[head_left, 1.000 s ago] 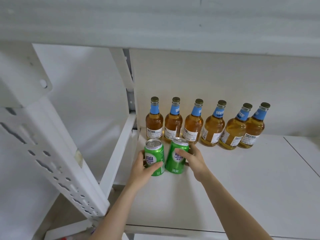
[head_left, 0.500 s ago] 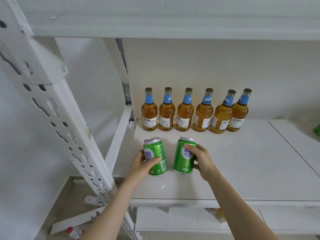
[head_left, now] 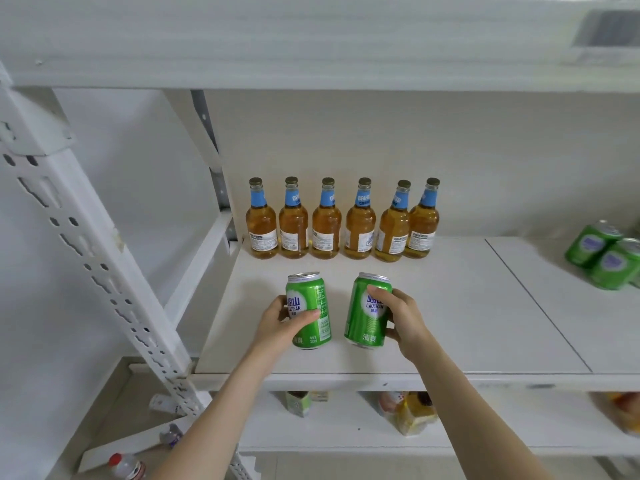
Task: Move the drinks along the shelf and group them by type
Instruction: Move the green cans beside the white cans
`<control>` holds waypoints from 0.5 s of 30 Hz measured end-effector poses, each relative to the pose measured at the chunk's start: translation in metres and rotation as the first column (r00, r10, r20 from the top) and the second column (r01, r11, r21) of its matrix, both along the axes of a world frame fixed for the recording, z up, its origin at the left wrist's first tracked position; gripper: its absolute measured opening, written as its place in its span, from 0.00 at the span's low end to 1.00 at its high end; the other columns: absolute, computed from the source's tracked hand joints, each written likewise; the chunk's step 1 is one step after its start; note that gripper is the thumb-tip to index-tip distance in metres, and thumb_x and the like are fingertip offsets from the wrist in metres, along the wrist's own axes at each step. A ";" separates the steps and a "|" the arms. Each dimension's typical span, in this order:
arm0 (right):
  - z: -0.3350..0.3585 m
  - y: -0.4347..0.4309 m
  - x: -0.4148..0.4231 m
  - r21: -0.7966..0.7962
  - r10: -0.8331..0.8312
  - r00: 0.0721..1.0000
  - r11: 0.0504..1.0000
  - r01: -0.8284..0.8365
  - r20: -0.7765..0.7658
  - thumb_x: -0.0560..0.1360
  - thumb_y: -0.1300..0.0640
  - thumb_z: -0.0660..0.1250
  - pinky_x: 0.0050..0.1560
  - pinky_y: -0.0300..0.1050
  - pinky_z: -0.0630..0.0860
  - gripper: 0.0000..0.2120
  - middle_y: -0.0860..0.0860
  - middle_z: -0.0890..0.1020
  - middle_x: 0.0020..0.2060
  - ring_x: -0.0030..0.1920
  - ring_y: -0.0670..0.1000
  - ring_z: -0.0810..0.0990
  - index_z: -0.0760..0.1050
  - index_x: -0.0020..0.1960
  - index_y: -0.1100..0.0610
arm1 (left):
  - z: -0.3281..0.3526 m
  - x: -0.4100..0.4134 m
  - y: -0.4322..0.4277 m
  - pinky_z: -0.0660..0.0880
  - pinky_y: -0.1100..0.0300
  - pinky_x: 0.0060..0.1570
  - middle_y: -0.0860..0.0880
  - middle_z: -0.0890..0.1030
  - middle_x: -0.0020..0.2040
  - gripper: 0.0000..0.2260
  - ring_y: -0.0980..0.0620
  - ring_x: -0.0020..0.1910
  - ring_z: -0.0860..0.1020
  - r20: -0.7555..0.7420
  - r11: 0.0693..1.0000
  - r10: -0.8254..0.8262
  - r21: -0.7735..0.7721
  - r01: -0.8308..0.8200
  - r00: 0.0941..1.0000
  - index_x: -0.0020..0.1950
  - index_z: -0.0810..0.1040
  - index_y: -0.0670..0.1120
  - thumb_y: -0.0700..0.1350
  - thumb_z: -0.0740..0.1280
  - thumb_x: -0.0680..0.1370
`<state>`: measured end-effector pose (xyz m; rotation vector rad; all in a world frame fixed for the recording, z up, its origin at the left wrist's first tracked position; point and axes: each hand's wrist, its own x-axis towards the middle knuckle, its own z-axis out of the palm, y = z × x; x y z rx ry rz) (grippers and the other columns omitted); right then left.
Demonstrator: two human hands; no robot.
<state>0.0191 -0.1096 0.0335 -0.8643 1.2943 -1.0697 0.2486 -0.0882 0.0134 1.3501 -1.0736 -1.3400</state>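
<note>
Two green beer cans stand near the front of the white shelf [head_left: 450, 334]. My left hand [head_left: 284, 322] grips the left green can [head_left: 311, 306]. My right hand [head_left: 403, 317] grips the right green can [head_left: 365, 323], which leans slightly. Behind them, several amber bottles [head_left: 343, 221] with blue neck labels line the back wall in a row. Two more green cans [head_left: 604, 258] stand at the far right of the shelf, partly cut off by the frame edge.
A slanted white perforated upright [head_left: 104, 268] crosses the left side. A white shelf board [head_left: 311, 39] hangs overhead. The lower shelf holds yellow snack packets [head_left: 412, 412] and a small carton [head_left: 298, 403]. A small bottle with a red cap [head_left: 124, 465] lies at the bottom left.
Both hands have drawn their cans toward the shelf's front and further apart from each other. My view has pulled back, bringing the far-right cans and the lower shelf into sight.
</note>
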 end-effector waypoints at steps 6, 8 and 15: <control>0.010 0.033 -0.074 -0.020 0.003 1.000 1.000 -0.004 -0.026 0.73 0.51 0.73 0.43 0.49 0.78 0.18 0.56 0.84 0.50 0.50 0.55 0.83 0.76 0.58 0.60 | 0.002 -0.072 0.032 0.78 0.60 0.45 0.54 0.85 0.51 0.17 0.54 0.52 0.83 0.020 1.000 0.014 -0.024 -0.014 1.000 0.56 0.80 0.52 0.50 0.79 0.69; 0.013 0.045 -0.099 -0.027 -0.005 0.999 1.000 0.004 -0.035 0.74 0.51 0.73 0.44 0.50 0.78 0.18 0.57 0.84 0.50 0.50 0.55 0.83 0.76 0.58 0.61 | 0.003 -0.095 0.042 0.79 0.57 0.47 0.53 0.86 0.51 0.19 0.53 0.52 0.83 0.028 0.999 0.004 -0.033 -0.003 1.000 0.56 0.80 0.52 0.51 0.79 0.69; 0.020 0.080 -0.180 -0.058 -0.038 0.997 0.998 0.034 -0.065 0.74 0.53 0.72 0.47 0.51 0.78 0.19 0.58 0.83 0.50 0.51 0.57 0.82 0.75 0.59 0.62 | 0.008 -0.167 0.069 0.81 0.55 0.47 0.50 0.86 0.50 0.23 0.50 0.50 0.84 0.037 0.999 0.002 -0.051 0.000 0.999 0.55 0.80 0.49 0.51 0.82 0.63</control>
